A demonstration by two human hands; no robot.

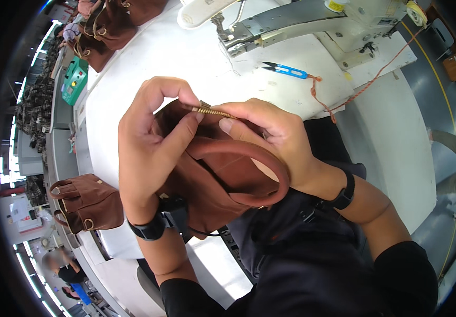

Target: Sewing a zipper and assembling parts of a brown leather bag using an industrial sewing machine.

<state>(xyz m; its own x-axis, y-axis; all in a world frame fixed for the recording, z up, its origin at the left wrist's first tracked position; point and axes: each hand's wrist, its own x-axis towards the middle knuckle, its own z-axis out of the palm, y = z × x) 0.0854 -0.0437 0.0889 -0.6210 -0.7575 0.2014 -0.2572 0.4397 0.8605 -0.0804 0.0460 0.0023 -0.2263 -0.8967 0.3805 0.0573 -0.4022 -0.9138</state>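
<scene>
A: Landmark: the brown bag (201,195) in front of you. What surrounds it?

B: You have it over a white table (154,58). Beyond the bag, toward the right, stands a sewing machine (291,26). Nearer to the bag on that same side lie blue snips (288,70), with a reddish cord (313,94) at their handle end. Left of the bag, a second bag (95,203) sits tilted at the table edge. Far left beyond it: a green box (75,80) and more brown bags (114,26).

A: Noted. What stands in your way?

B: The bag's handle (282,177) arches between your body and the bag's mouth, just beside your right wrist.

A: And the zipper (215,111)?

B: At the bag's far rim, between your fingertips. Your left hand (157,134) pinches its left end, thumb against forefinger. Your right hand (273,127) pinches it just to the right, thumb and forefinger nearly together. Your left hand's remaining fingertips are partly hidden; cannot tell what they touch.
</scene>
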